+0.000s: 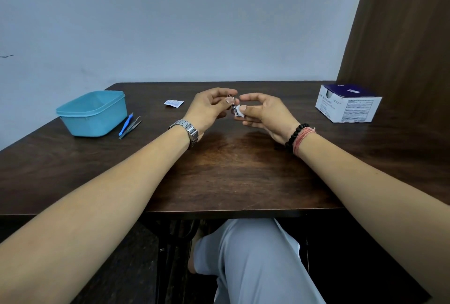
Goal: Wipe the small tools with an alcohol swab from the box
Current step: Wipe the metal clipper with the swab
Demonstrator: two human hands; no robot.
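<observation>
Over the middle of the dark wooden table (231, 169), my left hand (209, 109) pinches a small thin metal tool (233, 106) between thumb and fingers. My right hand (265, 115) pinches a white alcohol swab (239, 111) against the lower end of that tool. The white and purple swab box (348, 105) stands at the right of the table. A blue-handled tool (126, 124) and grey tweezers (131, 126) lie on the table beside a blue tub.
A light blue plastic tub (93, 115) stands at the back left. A torn swab wrapper (173, 103) lies behind my left hand. A brown panel (401, 23) rises at the right; a pale wall is behind the table. My knee shows under the front edge.
</observation>
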